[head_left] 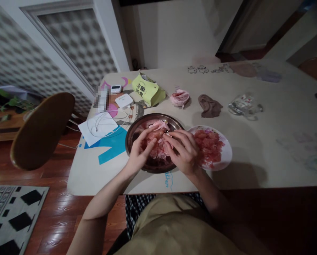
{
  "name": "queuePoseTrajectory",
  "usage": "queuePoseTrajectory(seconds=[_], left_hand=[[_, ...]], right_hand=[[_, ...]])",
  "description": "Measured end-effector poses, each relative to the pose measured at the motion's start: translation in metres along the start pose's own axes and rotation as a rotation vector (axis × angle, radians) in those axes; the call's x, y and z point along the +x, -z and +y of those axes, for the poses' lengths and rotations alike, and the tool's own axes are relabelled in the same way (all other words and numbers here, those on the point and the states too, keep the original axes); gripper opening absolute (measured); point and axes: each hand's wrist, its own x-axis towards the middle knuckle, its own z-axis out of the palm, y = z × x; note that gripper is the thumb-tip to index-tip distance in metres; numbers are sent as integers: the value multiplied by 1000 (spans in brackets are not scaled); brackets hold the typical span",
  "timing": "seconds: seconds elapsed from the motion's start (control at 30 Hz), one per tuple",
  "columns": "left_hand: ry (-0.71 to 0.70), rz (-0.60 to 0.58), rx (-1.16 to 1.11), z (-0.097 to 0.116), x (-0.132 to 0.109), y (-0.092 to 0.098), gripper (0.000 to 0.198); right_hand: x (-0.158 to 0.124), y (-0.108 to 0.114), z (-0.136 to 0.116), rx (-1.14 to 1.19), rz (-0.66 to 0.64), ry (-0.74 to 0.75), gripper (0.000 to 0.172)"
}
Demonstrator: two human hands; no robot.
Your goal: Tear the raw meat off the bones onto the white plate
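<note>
A steel basin (128, 143) sits in front of me with raw pink meat (160, 150) and pale fatty or skin-like bits in it. My left hand (140, 149) reaches over the basin's left side, its thumb and fingers closed on a piece of this meat. From the right, my right hand (184, 150) bends its fingers in a pinch at the same piece. A small pale, shiny bit shows at those fingertips, too small to name. Beside the basin, partly behind my right hand, a white plate (227, 156) carries a heap of cut raw meat (209, 146).
Behind the basin stand a yellow-green packet (148, 90), a crumpled pink-white bundle (179, 97), a brown cloth (210, 106) and clear plastic packaging (245, 106). At left lie a white box (124, 101) with a cable, a paper sheet (98, 124) and a small white device (116, 89). A chair (43, 131) stands left.
</note>
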Motion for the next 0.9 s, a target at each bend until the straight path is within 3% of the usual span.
queuePoseTrajectory(seconds=[0.23, 0.43, 0.7, 0.8, 0.9], left_hand=[[-19, -56, -70, -2, 0, -3, 46], [17, -102, -42, -1, 2, 0, 39], [87, -167, -22, -4, 5, 0, 48], [32, -142, 88, -3, 4, 0, 46], [-84, -18, 314, -2, 0, 1, 39]], right_hand=[[-4, -3, 4, 67, -77, 89, 52], [-4, -4, 5, 118, -59, 107, 53], [-10, -9, 7, 195, -7, 66, 48], [-9, -9, 5, 184, -27, 2, 41], [-8, -8, 2, 167, -43, -58, 35]])
